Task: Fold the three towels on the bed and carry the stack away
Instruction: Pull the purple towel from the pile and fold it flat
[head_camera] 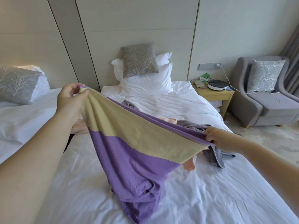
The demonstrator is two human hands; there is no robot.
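A purple and pale-yellow towel (pixel 134 147) hangs stretched between both hands above the white bed (pixel 210 191). My left hand (pixel 71 101) pinches its upper left corner, raised higher. My right hand (pixel 218 139) grips the other top corner, lower and to the right. The towel's purple lower end is bunched on the sheet. Behind it lie a grey towel (pixel 213 156) and a peach towel (pixel 189 164), both crumpled and mostly hidden by the held towel.
White pillows (pixel 150 84) and a grey cushion (pixel 139 60) lean at the headboard. A second bed (pixel 19 113) stands left. A wooden nightstand (pixel 213 96) with a round white device and a grey armchair (pixel 265 101) stand right.
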